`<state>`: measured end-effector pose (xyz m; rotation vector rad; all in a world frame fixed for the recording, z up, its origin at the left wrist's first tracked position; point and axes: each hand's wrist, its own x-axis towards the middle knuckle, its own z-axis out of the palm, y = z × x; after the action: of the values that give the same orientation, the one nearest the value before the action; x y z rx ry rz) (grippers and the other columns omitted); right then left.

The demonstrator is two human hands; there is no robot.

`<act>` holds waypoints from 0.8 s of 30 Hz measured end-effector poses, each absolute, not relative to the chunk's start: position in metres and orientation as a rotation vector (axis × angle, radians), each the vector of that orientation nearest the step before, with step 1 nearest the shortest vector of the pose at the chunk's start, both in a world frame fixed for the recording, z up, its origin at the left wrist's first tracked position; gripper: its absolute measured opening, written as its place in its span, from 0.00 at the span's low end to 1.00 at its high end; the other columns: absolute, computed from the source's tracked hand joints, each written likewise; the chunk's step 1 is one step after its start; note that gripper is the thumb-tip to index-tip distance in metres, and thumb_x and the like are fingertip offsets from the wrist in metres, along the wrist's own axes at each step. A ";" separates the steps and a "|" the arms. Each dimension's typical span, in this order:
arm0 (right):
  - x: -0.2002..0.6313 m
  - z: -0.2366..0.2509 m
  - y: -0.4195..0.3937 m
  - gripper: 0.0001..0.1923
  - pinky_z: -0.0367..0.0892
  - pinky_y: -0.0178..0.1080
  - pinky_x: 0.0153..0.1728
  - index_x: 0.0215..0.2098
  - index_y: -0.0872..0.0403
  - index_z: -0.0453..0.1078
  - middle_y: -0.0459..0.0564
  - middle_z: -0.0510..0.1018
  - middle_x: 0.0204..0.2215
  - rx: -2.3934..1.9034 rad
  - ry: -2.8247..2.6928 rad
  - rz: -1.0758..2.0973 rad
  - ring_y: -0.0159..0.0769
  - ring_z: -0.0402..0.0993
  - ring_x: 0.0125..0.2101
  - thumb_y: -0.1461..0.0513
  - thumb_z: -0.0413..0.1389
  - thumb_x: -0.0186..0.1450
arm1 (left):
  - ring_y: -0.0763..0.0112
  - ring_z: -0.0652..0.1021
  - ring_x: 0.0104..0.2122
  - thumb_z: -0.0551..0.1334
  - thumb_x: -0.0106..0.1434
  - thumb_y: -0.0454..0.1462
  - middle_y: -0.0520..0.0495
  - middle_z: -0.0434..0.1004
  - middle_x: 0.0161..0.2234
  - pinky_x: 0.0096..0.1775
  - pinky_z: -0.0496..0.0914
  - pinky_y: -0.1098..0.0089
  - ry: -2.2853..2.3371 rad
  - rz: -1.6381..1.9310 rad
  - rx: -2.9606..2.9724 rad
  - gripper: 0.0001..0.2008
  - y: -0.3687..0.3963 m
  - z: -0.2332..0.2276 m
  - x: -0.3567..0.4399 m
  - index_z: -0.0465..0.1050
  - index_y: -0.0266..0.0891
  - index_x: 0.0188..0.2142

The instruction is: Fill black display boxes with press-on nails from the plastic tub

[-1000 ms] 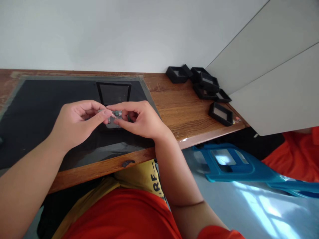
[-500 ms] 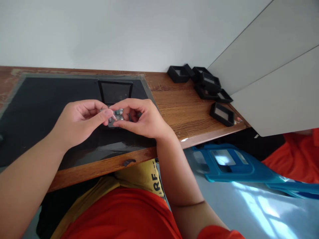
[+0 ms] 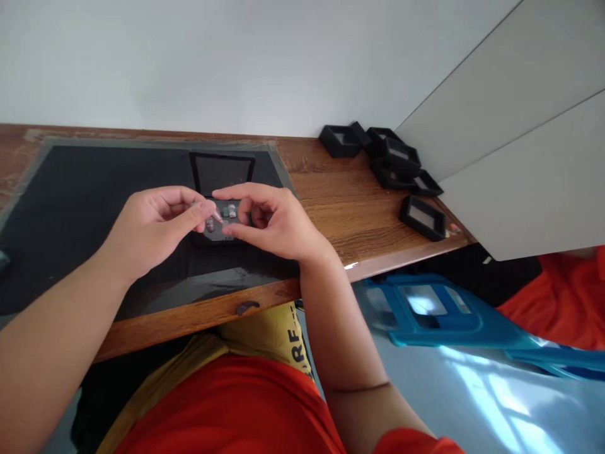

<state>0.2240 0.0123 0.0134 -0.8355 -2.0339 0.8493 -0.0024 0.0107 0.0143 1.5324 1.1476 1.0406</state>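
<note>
My left hand (image 3: 163, 230) pinches a small, shiny, pointed piece (image 3: 218, 215) between thumb and fingertips; it is too small to name. Close beside it, my right hand (image 3: 271, 217) has thumb and forefinger spread in a curve, with no object visible between them. Below both hands lies a small dark case (image 3: 215, 237) holding a few little shiny pieces (image 3: 230, 211). Its clear, black-framed lid (image 3: 223, 175) stands open toward the wall. My fingers hide part of the case.
The case rests on a black mat (image 3: 94, 189) taped to a wooden table (image 3: 331, 214). Several black framed boxes (image 3: 423, 217) sit at the right, some stacked. Beyond the table edge stand a blue plastic chair (image 3: 439, 309) and a person in an orange garment (image 3: 562, 302).
My right thumb and forefinger have opened wider and drawn slightly right, away from the small piece. My left hand keeps it pinched. More of the case's contents now shows.
</note>
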 end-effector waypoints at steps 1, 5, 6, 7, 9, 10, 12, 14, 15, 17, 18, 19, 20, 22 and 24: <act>0.223 0.013 0.012 0.21 0.61 0.31 0.30 0.57 0.56 0.77 0.41 0.73 0.29 -0.816 -2.035 0.856 0.25 0.64 0.27 0.57 0.66 0.68 | 0.74 0.76 0.27 0.73 0.61 0.43 0.52 0.78 0.24 0.33 0.70 0.72 1.148 1.041 1.528 0.09 0.010 0.015 -0.002 0.81 0.41 0.29; 0.222 0.012 0.012 0.18 0.61 0.31 0.30 0.54 0.56 0.78 0.40 0.72 0.28 -0.797 -2.014 0.874 0.25 0.64 0.27 0.57 0.66 0.68 | 0.76 0.74 0.26 0.73 0.60 0.43 0.53 0.77 0.23 0.33 0.70 0.73 1.122 1.000 1.523 0.11 0.011 0.016 -0.002 0.80 0.41 0.27; 0.222 0.012 0.012 0.19 0.61 0.31 0.30 0.54 0.56 0.78 0.40 0.71 0.27 -0.789 -2.013 0.877 0.25 0.64 0.26 0.57 0.67 0.68 | 0.76 0.74 0.26 0.73 0.60 0.43 0.53 0.77 0.23 0.34 0.70 0.73 1.114 0.995 1.521 0.11 0.011 0.015 -0.002 0.79 0.41 0.26; 0.222 0.013 0.012 0.18 0.61 0.31 0.30 0.54 0.56 0.78 0.40 0.71 0.27 -0.776 -2.015 0.880 0.25 0.64 0.26 0.58 0.67 0.67 | 0.75 0.74 0.27 0.73 0.60 0.43 0.53 0.77 0.23 0.34 0.69 0.73 1.109 0.990 1.519 0.12 0.011 0.015 -0.002 0.79 0.41 0.25; 0.221 0.014 0.012 0.17 0.61 0.31 0.31 0.53 0.56 0.78 0.39 0.71 0.27 -0.752 -2.023 0.882 0.24 0.64 0.26 0.59 0.66 0.68 | 0.74 0.75 0.27 0.73 0.60 0.43 0.52 0.78 0.24 0.33 0.70 0.72 1.113 0.985 1.515 0.11 0.011 0.015 -0.002 0.79 0.41 0.26; 0.221 0.014 0.011 0.16 0.61 0.31 0.31 0.52 0.56 0.78 0.39 0.71 0.27 -0.748 -2.031 0.880 0.24 0.64 0.26 0.59 0.66 0.68 | 0.74 0.75 0.27 0.73 0.59 0.43 0.52 0.78 0.24 0.33 0.70 0.72 1.115 0.978 1.516 0.11 0.011 0.015 -0.003 0.79 0.41 0.26; 0.220 0.015 0.010 0.15 0.61 0.31 0.31 0.52 0.56 0.78 0.39 0.70 0.26 -0.759 -2.039 0.870 0.24 0.63 0.26 0.60 0.65 0.68 | 0.73 0.75 0.27 0.74 0.59 0.43 0.52 0.78 0.25 0.33 0.70 0.71 1.116 0.968 1.521 0.10 0.010 0.015 -0.003 0.80 0.42 0.28; 0.220 0.016 0.009 0.16 0.60 0.31 0.30 0.52 0.56 0.77 0.38 0.70 0.26 -0.783 -2.035 0.866 0.24 0.63 0.26 0.60 0.65 0.67 | 0.72 0.75 0.28 0.73 0.61 0.44 0.51 0.78 0.25 0.34 0.71 0.70 1.124 0.979 1.527 0.10 0.011 0.013 -0.003 0.81 0.42 0.29; 0.220 0.016 0.009 0.16 0.60 0.31 0.30 0.52 0.57 0.77 0.38 0.70 0.26 -0.798 -2.030 0.865 0.24 0.62 0.25 0.60 0.65 0.67 | 0.72 0.75 0.28 0.72 0.62 0.44 0.51 0.78 0.25 0.35 0.71 0.69 1.138 1.001 1.524 0.10 0.012 0.013 -0.003 0.81 0.43 0.29; 0.223 0.016 0.010 0.17 0.59 0.32 0.30 0.51 0.58 0.77 0.38 0.70 0.26 -0.852 -2.010 0.856 0.24 0.62 0.25 0.60 0.65 0.66 | 0.71 0.75 0.28 0.71 0.65 0.45 0.51 0.77 0.25 0.35 0.71 0.69 1.181 1.067 1.500 0.10 0.014 0.011 -0.004 0.83 0.44 0.31; 0.226 0.017 0.011 0.17 0.59 0.32 0.30 0.51 0.58 0.77 0.38 0.70 0.25 -0.898 -1.996 0.844 0.24 0.62 0.25 0.60 0.66 0.65 | 0.71 0.75 0.28 0.70 0.66 0.46 0.51 0.77 0.25 0.35 0.71 0.69 1.199 1.102 1.481 0.10 0.015 0.010 -0.004 0.83 0.45 0.32; 0.229 0.017 0.013 0.17 0.59 0.32 0.30 0.50 0.58 0.77 0.38 0.70 0.25 -0.957 -1.979 0.826 0.25 0.63 0.25 0.60 0.66 0.64 | 0.71 0.74 0.28 0.70 0.66 0.47 0.51 0.76 0.25 0.35 0.70 0.69 1.212 1.133 1.458 0.10 0.016 0.009 -0.004 0.83 0.46 0.33; 0.232 0.018 0.014 0.16 0.59 0.32 0.30 0.48 0.58 0.77 0.38 0.70 0.24 -1.023 -1.963 0.807 0.25 0.63 0.25 0.60 0.66 0.63 | 0.72 0.73 0.28 0.70 0.67 0.48 0.52 0.75 0.25 0.34 0.70 0.70 1.219 1.165 1.433 0.10 0.017 0.008 -0.004 0.83 0.47 0.33; 0.239 0.019 0.016 0.14 0.59 0.33 0.30 0.45 0.57 0.77 0.38 0.71 0.24 -1.151 -1.956 0.782 0.26 0.64 0.25 0.61 0.66 0.62 | 0.73 0.72 0.26 0.69 0.68 0.49 0.52 0.73 0.24 0.32 0.69 0.71 1.219 1.235 1.369 0.13 0.019 0.007 -0.005 0.80 0.46 0.32; 0.243 0.022 0.017 0.13 0.58 0.33 0.30 0.42 0.56 0.76 0.38 0.71 0.23 -1.244 -1.984 0.794 0.27 0.65 0.25 0.60 0.66 0.61 | 0.74 0.70 0.25 0.68 0.70 0.48 0.52 0.70 0.22 0.31 0.68 0.73 1.206 1.287 1.300 0.15 0.020 0.008 -0.005 0.77 0.43 0.30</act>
<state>0.2432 0.0167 0.0221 -1.2445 -1.9845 0.7944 -0.0051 0.0204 0.0076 1.2996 1.2061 1.2874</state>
